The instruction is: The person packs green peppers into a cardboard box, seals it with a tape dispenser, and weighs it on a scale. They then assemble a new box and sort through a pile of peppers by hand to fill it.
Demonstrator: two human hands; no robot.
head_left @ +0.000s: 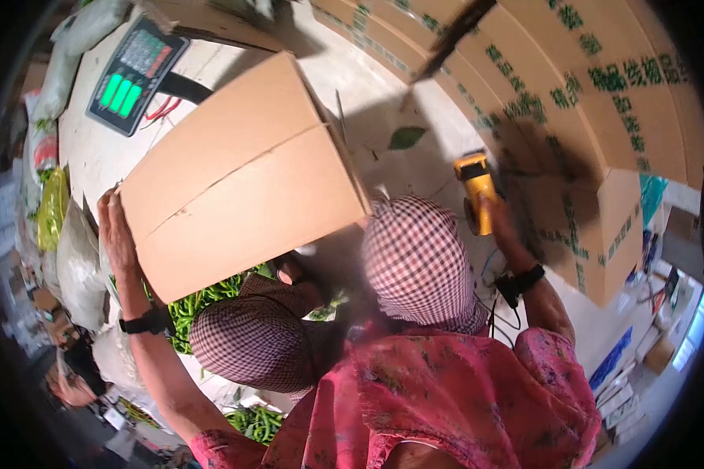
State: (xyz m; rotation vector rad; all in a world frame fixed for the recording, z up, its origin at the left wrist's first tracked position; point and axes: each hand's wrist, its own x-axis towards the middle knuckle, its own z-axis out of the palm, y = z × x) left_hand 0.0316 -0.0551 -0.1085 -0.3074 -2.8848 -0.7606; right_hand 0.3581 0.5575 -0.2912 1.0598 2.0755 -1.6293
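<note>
A plain cardboard box (235, 187) is tilted in front of my knees, with the seam between its closed flaps facing up. My left hand (117, 238) grips the box at its left edge, fingers wrapped over the side. To the right of the box and apart from it, my right hand (502, 225) is closed round a yellow tape dispenser (475, 184) with a black end. Part of the tool is covered by my fingers. Below the box lie green chili peppers (203, 309), partly hidden by the box and my knee.
A digital scale display (129, 78) with green digits stands at the upper left. Stacked cartons with green print (571, 102) line the right side. Filled sacks (82, 266) sit along the left. A green leaf (407, 137) lies on the floor, and more peppers (254, 422) lie below.
</note>
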